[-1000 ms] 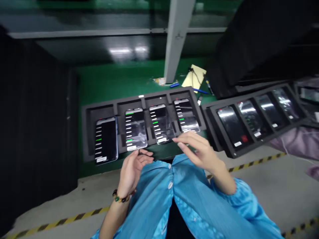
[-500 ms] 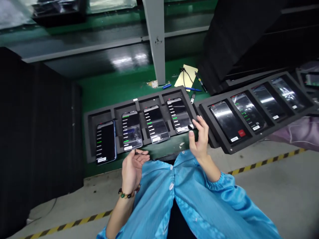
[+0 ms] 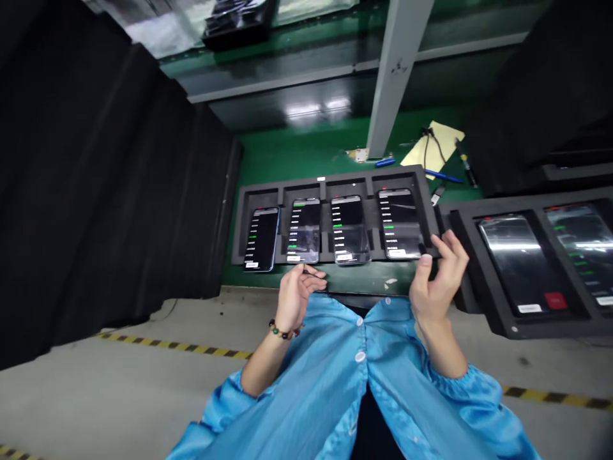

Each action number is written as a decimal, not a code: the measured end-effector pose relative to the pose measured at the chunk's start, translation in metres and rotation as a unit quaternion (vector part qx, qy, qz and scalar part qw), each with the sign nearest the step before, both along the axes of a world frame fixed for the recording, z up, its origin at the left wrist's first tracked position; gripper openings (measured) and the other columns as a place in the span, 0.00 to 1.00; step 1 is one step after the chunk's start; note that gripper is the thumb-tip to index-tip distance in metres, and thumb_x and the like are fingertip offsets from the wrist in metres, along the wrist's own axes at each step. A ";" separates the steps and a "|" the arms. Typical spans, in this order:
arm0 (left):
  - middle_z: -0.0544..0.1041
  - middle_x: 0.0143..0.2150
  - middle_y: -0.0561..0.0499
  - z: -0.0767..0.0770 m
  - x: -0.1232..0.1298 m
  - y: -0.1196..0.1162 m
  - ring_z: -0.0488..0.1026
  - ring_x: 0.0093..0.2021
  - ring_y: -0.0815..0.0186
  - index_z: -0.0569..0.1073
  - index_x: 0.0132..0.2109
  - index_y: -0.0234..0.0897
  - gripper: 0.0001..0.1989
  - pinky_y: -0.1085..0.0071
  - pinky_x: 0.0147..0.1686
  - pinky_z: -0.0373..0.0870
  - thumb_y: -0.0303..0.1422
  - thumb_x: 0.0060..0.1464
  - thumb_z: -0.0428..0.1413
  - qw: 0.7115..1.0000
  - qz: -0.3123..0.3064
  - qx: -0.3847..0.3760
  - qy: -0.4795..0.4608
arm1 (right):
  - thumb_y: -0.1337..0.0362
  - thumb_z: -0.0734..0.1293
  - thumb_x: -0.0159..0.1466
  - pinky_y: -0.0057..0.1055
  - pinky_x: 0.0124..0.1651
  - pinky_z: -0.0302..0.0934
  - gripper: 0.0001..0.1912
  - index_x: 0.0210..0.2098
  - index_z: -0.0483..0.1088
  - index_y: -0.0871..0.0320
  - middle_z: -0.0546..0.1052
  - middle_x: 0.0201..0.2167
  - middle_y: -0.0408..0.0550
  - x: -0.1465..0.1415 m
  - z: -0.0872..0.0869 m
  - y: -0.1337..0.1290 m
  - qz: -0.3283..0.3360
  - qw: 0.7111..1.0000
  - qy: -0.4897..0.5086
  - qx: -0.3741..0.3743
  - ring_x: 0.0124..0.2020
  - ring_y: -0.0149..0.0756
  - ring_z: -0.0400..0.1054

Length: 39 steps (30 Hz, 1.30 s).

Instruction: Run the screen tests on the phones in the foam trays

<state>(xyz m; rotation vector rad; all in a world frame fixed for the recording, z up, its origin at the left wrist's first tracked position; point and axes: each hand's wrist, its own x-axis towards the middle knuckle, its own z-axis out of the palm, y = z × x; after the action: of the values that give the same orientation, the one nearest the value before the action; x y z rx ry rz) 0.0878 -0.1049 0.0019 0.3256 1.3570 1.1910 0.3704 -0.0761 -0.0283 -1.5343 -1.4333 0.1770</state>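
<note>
Grey tray [image 3: 428,198], lit phones [image 3: 352,230] just beyond left grip [image 3: 293,297], half-curled, and right grip [image 3: 433,292], wider; holds unclear. Looks poised; lifting would need a pinch.

Black foam tray [image 3: 299,184] with four compartments, each bearing a dark-screened smartphone, on a green tabletop [image 3: 268,150]. The left hand [image 3: 294,297], wearing a beaded bracelet [image 3: 282,331], lies near the second phone from left [image 3: 305,230]; the right hand [image 3: 437,281] is at the tray's right front corner.
</note>
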 end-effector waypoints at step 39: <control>0.85 0.34 0.43 0.001 0.000 -0.001 0.83 0.30 0.64 0.76 0.37 0.34 0.24 0.69 0.36 0.81 0.52 0.56 0.68 1.000 -0.002 -0.011 0.015 | 0.57 0.66 0.76 0.66 0.75 0.61 0.22 0.65 0.74 0.59 0.69 0.71 0.66 -0.004 -0.004 0.001 0.020 1.000 0.000 -0.004 0.74 0.60 0.64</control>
<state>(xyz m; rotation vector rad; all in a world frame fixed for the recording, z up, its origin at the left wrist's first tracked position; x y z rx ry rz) 0.0878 -0.1056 0.0032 0.3310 1.3934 1.1716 0.3667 -0.0754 -0.0320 -1.5118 -1.4652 0.2076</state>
